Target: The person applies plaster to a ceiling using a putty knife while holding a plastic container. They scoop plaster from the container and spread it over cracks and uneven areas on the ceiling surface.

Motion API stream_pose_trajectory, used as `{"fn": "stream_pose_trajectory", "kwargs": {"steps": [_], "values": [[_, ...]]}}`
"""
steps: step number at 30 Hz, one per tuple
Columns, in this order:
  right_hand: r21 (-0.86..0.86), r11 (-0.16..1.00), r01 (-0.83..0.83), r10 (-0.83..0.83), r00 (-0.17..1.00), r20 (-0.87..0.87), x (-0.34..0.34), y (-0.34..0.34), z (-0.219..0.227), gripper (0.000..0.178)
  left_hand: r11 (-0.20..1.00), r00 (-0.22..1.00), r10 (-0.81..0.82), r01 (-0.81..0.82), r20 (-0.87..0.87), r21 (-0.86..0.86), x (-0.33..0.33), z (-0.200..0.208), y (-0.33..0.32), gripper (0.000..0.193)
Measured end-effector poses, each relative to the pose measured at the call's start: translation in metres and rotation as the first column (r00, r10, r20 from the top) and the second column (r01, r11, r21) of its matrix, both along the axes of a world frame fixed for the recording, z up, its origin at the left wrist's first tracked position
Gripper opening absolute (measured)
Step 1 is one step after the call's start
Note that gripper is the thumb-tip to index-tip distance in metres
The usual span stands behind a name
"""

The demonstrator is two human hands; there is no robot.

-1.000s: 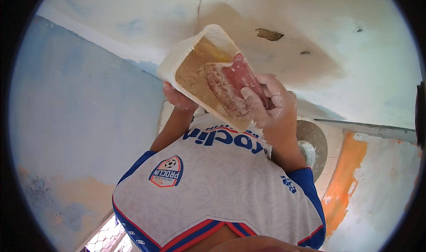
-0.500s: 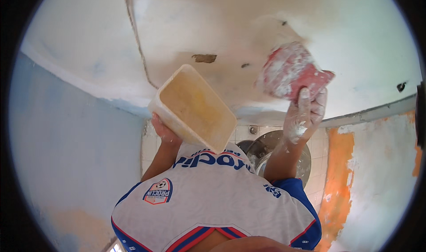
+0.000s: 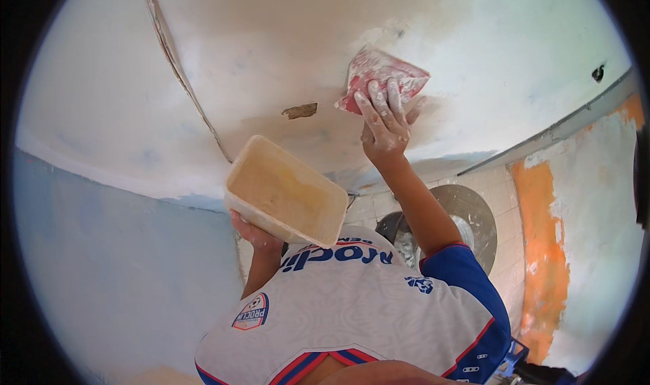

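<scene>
A rectangular cream plastic tub (image 3: 288, 188) is tilted in front of my chest, its open side up. My left hand (image 3: 256, 232) grips it from below at its near left side, with most fingers hidden beneath. Stretched forward, my right hand (image 3: 387, 127) holds a red flat spreader (image 3: 382, 70) smeared with white paste. Its fingers lie along the spreader and press it to or very near the pale wall (image 3: 244, 46); I cannot tell if it touches. White paste coats the fingers. Left of the spreader is a ragged brown hole (image 3: 300, 111) in the wall.
A cable (image 3: 177, 73) runs down the wall on the left. Below my right arm stands a round container (image 3: 467, 212) over pale tiles (image 3: 504, 195). A blue wall (image 3: 122, 249) rises on the left, and an orange-patched wall (image 3: 542, 249) on the right.
My right hand has moved left and forward with the spreader, turning so its back faces me. The tub has shifted slightly down and left. The whole view has also shifted.
</scene>
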State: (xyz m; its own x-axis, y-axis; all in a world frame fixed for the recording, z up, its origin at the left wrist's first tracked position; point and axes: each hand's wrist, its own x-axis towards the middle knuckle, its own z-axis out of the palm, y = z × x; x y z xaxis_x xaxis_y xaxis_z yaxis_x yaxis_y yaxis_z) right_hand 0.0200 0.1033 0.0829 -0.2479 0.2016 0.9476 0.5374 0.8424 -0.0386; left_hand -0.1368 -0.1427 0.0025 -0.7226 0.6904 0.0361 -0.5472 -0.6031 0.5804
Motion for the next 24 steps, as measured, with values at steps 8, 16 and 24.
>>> {"fn": "stream_pose_trajectory", "kwargs": {"steps": [8, 16, 24], "values": [[0.043, 0.996, -0.073, 0.077, 0.991, -0.108, 0.078, -0.005, 0.010, 0.043, 0.995, 0.995, -0.092, 0.093, 0.031, -0.023, 0.002, -0.005, -0.003, 0.074], [-0.057, 0.998, 0.031, -0.037, 0.994, -0.105, 0.086, 0.012, -0.030, 0.041, 0.968, 0.970, -0.239, 0.241, 0.034, -0.066, 0.002, -0.015, -0.001, 0.076], [0.054, 0.971, 0.234, -0.192, 0.890, -0.413, 0.130, 0.002, 0.013, 0.054, 0.905, 0.915, -0.397, 0.404, 0.076, -0.135, -0.015, -0.046, -0.011, 0.074]]}}
